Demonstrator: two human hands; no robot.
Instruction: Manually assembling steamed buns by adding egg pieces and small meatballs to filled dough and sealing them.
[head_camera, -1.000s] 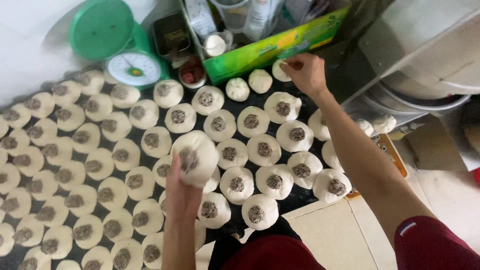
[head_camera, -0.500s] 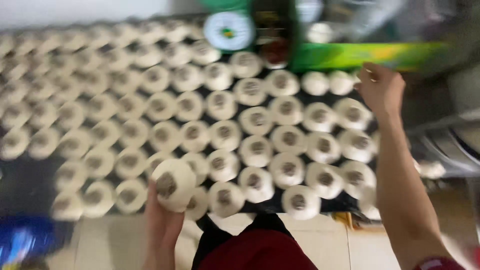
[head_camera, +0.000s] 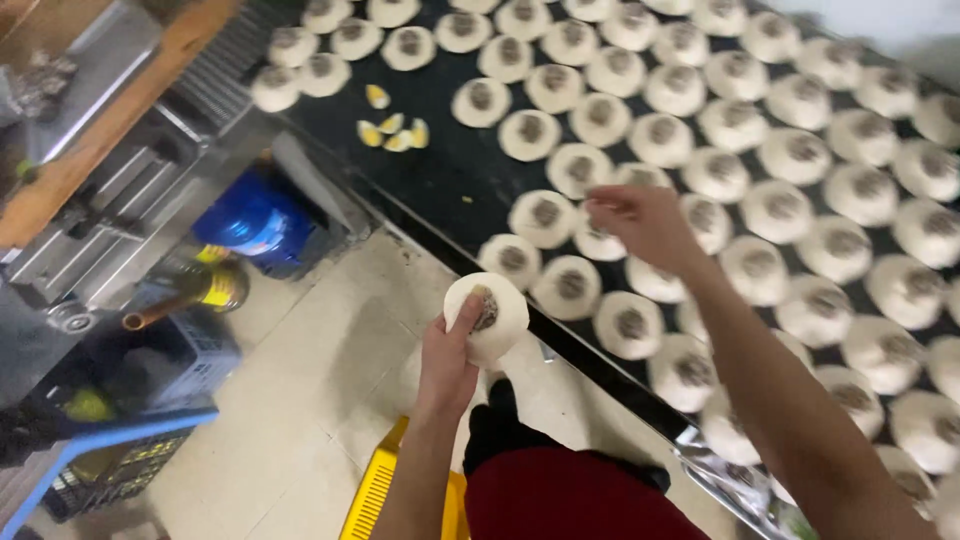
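Lowered left hand (head_camera: 447, 362) cups filled dough round (head_camera: 487, 318).

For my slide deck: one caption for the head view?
Left hand holds a filled dough round while right hand hovers over rows on the dark table.

Below me I see a pale tiled floor (head_camera: 300, 400), a dark bench (head_camera: 440, 170) running diagonally, a blue drum (head_camera: 255, 220) under it, a yellow crate (head_camera: 375, 495), and steel shelving (head_camera: 100, 230) at left.
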